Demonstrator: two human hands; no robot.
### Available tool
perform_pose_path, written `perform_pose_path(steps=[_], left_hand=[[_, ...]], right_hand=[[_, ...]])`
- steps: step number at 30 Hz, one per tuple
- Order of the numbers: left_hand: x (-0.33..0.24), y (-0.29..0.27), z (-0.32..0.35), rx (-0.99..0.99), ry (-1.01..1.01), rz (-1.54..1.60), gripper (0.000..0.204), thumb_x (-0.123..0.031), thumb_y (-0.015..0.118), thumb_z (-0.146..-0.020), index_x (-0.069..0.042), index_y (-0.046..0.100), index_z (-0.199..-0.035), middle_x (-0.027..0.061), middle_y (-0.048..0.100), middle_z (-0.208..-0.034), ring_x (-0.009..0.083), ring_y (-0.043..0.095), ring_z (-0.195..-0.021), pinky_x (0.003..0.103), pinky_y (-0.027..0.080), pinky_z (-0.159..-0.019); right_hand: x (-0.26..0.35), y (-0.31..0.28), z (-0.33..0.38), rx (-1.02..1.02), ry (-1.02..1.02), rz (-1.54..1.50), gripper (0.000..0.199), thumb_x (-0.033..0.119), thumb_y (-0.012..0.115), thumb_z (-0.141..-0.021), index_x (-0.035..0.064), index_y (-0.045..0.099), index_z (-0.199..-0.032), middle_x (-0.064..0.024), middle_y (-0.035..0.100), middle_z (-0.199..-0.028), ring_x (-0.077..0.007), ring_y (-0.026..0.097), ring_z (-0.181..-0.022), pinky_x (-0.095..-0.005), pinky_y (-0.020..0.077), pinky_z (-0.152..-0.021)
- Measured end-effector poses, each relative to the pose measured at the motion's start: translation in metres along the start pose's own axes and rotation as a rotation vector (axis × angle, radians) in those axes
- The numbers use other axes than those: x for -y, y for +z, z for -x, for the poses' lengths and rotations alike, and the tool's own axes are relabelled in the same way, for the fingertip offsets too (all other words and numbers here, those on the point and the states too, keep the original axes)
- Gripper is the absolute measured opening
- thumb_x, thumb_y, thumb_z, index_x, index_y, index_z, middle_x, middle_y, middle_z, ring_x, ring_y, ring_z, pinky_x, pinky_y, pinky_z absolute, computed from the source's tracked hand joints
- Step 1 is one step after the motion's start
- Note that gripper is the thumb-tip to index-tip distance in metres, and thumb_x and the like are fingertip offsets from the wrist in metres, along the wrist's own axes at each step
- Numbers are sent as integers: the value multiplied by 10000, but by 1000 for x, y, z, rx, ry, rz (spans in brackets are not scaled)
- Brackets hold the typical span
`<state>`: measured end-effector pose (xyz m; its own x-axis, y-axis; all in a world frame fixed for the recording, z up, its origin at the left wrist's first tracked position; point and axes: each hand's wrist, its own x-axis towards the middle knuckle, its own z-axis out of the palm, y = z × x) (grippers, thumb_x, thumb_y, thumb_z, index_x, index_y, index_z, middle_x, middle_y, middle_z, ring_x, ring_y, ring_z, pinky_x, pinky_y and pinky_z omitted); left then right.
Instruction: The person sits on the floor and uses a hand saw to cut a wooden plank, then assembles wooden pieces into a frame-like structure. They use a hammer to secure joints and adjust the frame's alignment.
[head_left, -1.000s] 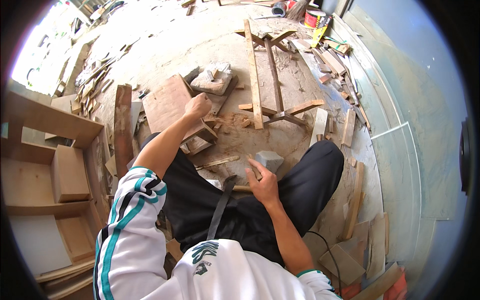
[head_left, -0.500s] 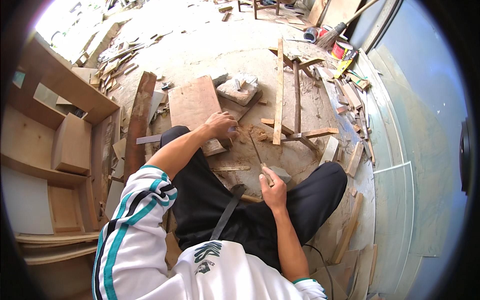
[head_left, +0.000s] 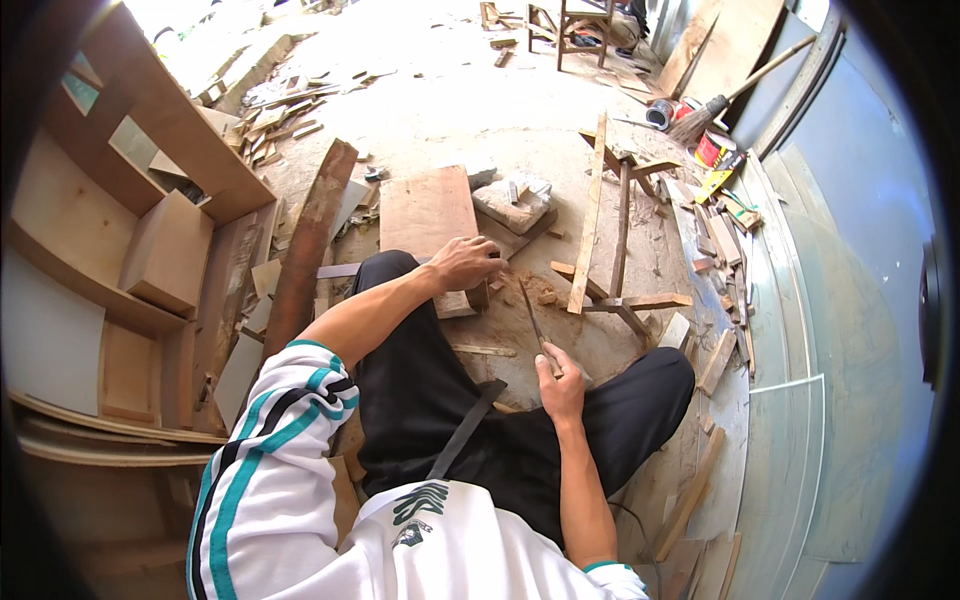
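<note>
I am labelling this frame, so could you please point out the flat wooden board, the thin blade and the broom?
flat wooden board (head_left: 425,210): head view, bare top face.
thin blade (head_left: 531,312): head view, mid-length.
broom (head_left: 692,124): head view, bristle head.

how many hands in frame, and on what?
2. Left hand grips the near end of the flat wooden board on the floor. Right hand holds a thin dark blade-like tool pointing toward that board. No other person's hands show.

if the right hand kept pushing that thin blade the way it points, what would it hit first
Most likely the small wood block under the left hand. The right hand holds a thin blade angled up and left, its tip close beside that block's edge. Depth is unclear, so it might slide past onto the reddish board.
</note>
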<state>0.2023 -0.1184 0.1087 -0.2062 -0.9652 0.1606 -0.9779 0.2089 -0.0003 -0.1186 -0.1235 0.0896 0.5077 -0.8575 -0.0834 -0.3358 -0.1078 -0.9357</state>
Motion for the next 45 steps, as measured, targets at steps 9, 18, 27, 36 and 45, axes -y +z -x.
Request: perform_pose_path(steps=[9, 18, 27, 36, 45], left_hand=[[16, -80, 14, -547, -94, 165, 210, -114, 654, -952, -135, 685, -1158, 121, 603, -1182, 265, 658, -957, 356, 573, -749], [51, -180, 39, -1227, -555, 107, 402, -285, 348, -1097, -15, 527, -1335, 122, 606, -1097, 180, 593, -866, 320, 510, -768], [67, -301, 85, -1627, -589, 435, 445, -373, 352, -1086, -3, 578, -1190, 48, 589, -868, 93, 488, -576, 240, 410, -493], [130, -349, 181, -1898, -767, 1159, 374, -330, 295, -1011, -90, 526, -841, 10, 454, -644, 144, 397, -488, 309, 348, -453], [167, -234, 221, -1897, -1002, 1503, 268, -230, 330, -930, -76, 524, -828, -6, 438, -583, 136, 390, -461, 293, 353, -462]], right_hand=[[-1, 6, -1, 55, -59, 0, 364, 242, 660, -912, 33, 690, -1209, -196, 686, -1222, -332, 636, -1191, -379, 485, -1000], [-1, 10, 1, 137, -24, -41, 381, 245, 661, -911, 7, 681, -1208, -198, 688, -1222, -319, 649, -1168, -360, 477, -1001], [-7, 13, 1, 160, 113, -157, 359, 217, 661, -931, -6, 671, -1211, -164, 719, -1121, -222, 669, -1024, -330, 493, -937], [30, -6, 5, 151, -59, -42, 377, 276, 664, -934, 20, 673, -1211, -225, 706, -1139, -344, 682, -1083, -380, 510, -926], [76, -92, -15, 230, -195, -23, 351, 243, 686, -948, 7, 674, -1207, -156, 715, -1161, -213, 670, -1085, -320, 488, -949]])
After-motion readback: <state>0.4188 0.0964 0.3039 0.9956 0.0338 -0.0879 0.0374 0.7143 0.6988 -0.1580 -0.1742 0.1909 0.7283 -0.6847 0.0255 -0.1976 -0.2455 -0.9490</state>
